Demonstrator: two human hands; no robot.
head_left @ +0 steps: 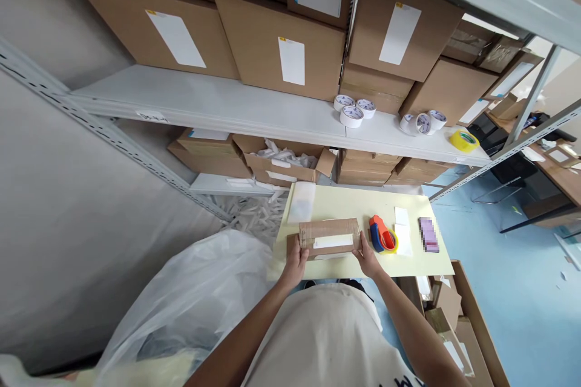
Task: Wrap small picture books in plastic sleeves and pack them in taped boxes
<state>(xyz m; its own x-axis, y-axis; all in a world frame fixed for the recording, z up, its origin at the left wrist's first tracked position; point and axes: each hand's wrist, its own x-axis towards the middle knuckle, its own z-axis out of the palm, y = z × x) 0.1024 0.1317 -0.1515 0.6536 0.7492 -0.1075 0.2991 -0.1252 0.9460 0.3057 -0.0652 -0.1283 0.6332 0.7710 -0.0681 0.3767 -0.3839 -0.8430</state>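
Note:
A small brown cardboard box (327, 230) with clear tape and a white label is held between my two hands above the pale yellow table (358, 202). My left hand (294, 261) grips its left end, and my right hand (367, 255) grips its right end. Partly covered beneath it is another brown cardboard box (292, 243). Just right of my right hand lies a red and blue tape dispenser (377, 231) with a yellow-edged roll. Beside that are white label sheets (402, 240). A translucent white sheet (302, 202) lies at the table's back left.
A grey metal shelf (218, 100) behind the table bears large cartons (290, 42), white tape rolls (351, 116) and a yellow tape roll (463, 141). Left stands a big clear plastic bag (195, 296). A large carton (476, 320) with boxes stands at right. A blurred purple item (428, 234) lies on the table.

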